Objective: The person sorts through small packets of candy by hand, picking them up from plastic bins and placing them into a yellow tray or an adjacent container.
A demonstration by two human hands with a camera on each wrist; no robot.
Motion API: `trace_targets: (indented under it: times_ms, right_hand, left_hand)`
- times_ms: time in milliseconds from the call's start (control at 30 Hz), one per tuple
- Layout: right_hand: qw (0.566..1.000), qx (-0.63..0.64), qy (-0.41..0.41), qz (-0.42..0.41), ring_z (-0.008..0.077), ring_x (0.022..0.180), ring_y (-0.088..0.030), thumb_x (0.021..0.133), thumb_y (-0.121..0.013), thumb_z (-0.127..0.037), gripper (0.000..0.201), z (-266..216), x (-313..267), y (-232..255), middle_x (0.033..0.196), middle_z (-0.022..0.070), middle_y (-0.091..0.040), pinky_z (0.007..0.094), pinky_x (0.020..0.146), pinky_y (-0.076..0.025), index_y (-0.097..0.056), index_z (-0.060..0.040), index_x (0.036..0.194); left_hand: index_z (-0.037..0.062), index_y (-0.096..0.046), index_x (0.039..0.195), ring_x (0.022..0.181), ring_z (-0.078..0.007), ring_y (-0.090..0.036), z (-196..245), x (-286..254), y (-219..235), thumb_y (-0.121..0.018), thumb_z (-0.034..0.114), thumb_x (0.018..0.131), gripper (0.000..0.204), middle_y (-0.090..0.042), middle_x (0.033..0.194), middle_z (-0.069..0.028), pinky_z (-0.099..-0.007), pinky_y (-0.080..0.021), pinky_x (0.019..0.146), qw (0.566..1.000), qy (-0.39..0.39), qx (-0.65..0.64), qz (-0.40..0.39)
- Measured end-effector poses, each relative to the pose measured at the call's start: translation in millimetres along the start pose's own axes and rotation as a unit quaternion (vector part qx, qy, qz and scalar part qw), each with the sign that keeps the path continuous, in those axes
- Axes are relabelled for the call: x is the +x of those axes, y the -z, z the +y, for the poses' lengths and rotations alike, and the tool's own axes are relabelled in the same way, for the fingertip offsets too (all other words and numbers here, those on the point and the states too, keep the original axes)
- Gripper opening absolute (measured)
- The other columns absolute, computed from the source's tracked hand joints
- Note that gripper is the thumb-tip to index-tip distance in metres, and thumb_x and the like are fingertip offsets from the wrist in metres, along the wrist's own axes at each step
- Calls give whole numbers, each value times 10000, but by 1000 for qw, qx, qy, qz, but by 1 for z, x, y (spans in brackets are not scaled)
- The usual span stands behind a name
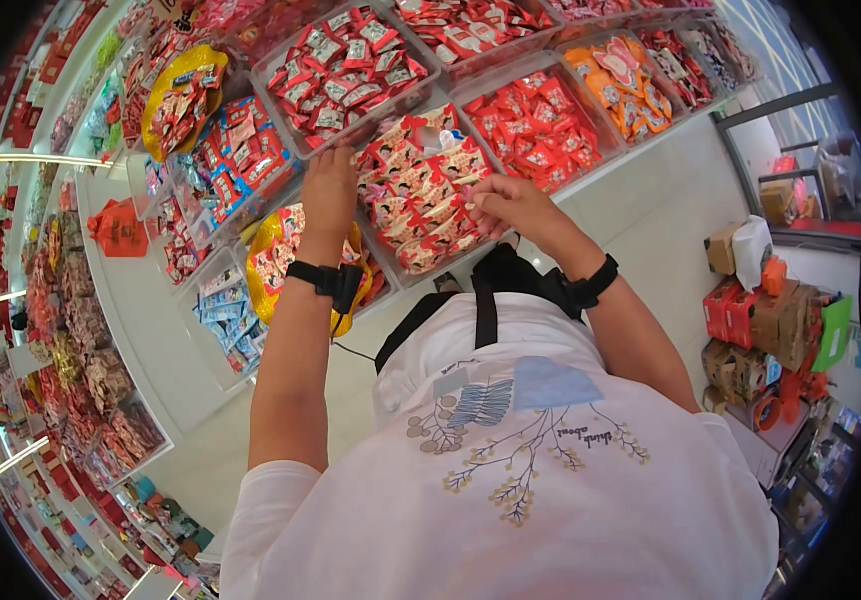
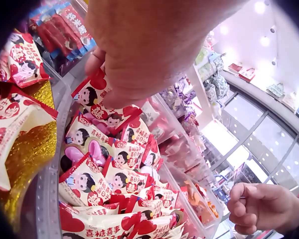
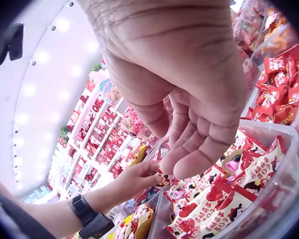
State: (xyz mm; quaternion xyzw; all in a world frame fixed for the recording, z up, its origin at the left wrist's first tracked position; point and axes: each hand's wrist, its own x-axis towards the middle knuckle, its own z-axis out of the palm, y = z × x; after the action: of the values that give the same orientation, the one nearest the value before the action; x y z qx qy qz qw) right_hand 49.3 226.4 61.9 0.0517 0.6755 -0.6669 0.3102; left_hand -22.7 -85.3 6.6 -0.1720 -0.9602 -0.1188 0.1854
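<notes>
Candy packets [image 1: 418,190], printed with cartoon figures, are heaped in a clear bin [image 1: 402,272] on the shop counter. One packet [image 2: 100,102] at the heap's near edge is pinched by the left hand [image 1: 328,190], though not yet lifted clear. The right hand [image 1: 506,205] is held above the bin with fingers curled; nothing can be seen in it. The picking is judged barely begun.

Candy packets [image 1: 418,192] heaped in a clear bin [image 1: 387,268] straight ahead, left hand [image 1: 328,192] at its left edge, right hand [image 1: 510,203] over its right side, more bins behind, boxes [image 1: 758,322] on floor far right.
</notes>
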Motion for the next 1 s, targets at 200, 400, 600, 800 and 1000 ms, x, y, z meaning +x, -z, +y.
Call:
trace_targets:
  times_ms: [200,400,600,800,1000]
  right_hand:
    - [1000,-4,-7,-5,102,775,-664,1025,-597,-279,253,2,5,-2,936,32,-689,259,692,-557,-643,-49,1122]
    - [1000,-4,-7,-1,99,756,-660,1023,-609,-293,247,7,11,0,910,18,-683,259,682,-556,-647,-56,1082]
    - [999,-46,-17,19,94,741,-653,1006,-614,-268,222,22,21,3,864,12,-680,256,659,-550,-643,-52,1048]
    - [996,-79,-20,30,96,726,-643,984,-609,-229,209,38,29,6,860,27,-683,257,648,-544,-651,-37,1057]
    - [997,-57,-27,54,104,709,-644,988,-601,-217,210,54,32,15,840,31,-681,262,622,-536,-654,-29,1064]
  left_hand:
    - [60,-640,1086,974,-362,-636,-2,-1,-1,-691,111,866,231,-672,986,-140,-467,-535,825,997,28,-61,-25]
    - [70,-656,1034,968,-356,-644,-4,-1,-8,-667,112,858,182,-663,987,-135,-460,-545,810,999,30,-40,-19]
    - [74,-669,996,960,-336,-655,-12,0,-17,-634,142,862,155,-663,1009,-129,-443,-559,793,1000,-1,19,-22]
    - [67,-662,1009,972,-341,-653,-10,-1,-15,-663,165,864,175,-661,1030,-133,-440,-559,810,998,-3,22,-52]
    - [54,-651,1113,1010,-376,-637,-3,-9,19,-713,153,856,282,-651,1083,-163,-455,-541,857,998,26,-56,-26]
